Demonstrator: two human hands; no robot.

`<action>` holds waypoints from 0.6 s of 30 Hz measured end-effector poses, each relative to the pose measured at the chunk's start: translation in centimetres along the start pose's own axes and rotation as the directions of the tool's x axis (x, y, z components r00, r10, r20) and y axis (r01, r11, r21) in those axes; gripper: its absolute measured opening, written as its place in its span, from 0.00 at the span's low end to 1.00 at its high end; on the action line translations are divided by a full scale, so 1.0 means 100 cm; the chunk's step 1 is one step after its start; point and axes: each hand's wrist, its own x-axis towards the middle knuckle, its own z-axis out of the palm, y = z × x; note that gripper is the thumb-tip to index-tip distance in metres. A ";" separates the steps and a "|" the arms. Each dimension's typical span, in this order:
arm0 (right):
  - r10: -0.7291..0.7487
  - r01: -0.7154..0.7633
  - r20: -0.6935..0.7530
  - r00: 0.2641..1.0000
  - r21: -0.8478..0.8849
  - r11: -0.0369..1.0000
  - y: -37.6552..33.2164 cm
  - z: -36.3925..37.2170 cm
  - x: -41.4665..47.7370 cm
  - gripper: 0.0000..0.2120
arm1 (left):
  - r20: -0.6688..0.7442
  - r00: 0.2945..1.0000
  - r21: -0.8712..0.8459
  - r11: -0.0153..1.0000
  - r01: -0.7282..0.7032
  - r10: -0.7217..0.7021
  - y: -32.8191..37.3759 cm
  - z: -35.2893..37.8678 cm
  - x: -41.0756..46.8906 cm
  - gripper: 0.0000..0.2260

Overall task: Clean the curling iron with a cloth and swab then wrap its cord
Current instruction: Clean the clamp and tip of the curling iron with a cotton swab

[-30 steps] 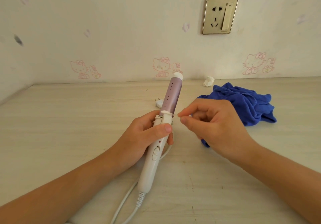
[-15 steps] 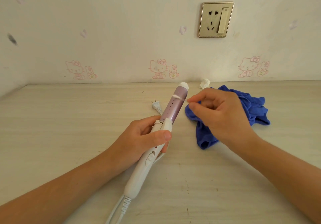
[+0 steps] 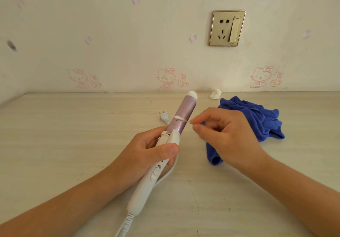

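left hand (image 3: 147,150): wrapped round the top of the handle, with the thumb pressed across the front and the fingers curled behind.
white-handled curling iron with a lilac barrel (image 3: 145,190): held above the pale wooden table (image 3: 73,135), its tip tilted up and to the right; it has been leaned further right than a second ago.
white cord (image 3: 169,172): left loose and looped under the handle; its two-pin plug (image 3: 164,116) lies on the table just behind the barrel.
thin white cotton swab (image 3: 181,118): laid across the mid-barrel. it was seen at the barrel's base a second ago and near the tip half a second ago, so it has been drawn back down.
right hand (image 3: 226,135): the swab's stick is pinched between thumb and forefinger.
crumpled blue cloth (image 3: 257,119): left on the table behind the right hand.
task: swabbing along the barrel is judged under way; the cord is not yet wrapped.
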 end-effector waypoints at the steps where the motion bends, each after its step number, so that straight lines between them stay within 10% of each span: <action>1: 0.001 -0.001 -0.024 1.000 -0.006 1.000 0.000 -0.002 0.002 0.08 | 0.003 1.000 0.007 1.000 -0.003 0.003 0.000 0.000 0.000 0.19; 14: 0.068 -0.076 -0.228 0.971 -0.027 0.997 0.005 -0.021 0.019 0.09 | 0.017 1.000 0.037 0.999 -0.010 0.010 0.002 0.001 -0.001 0.19; 18: -0.011 0.008 -0.050 0.999 -0.060 0.998 0.000 -0.004 0.003 0.08 | -0.004 1.000 0.035 0.999 -0.006 0.006 0.002 0.000 -0.001 0.18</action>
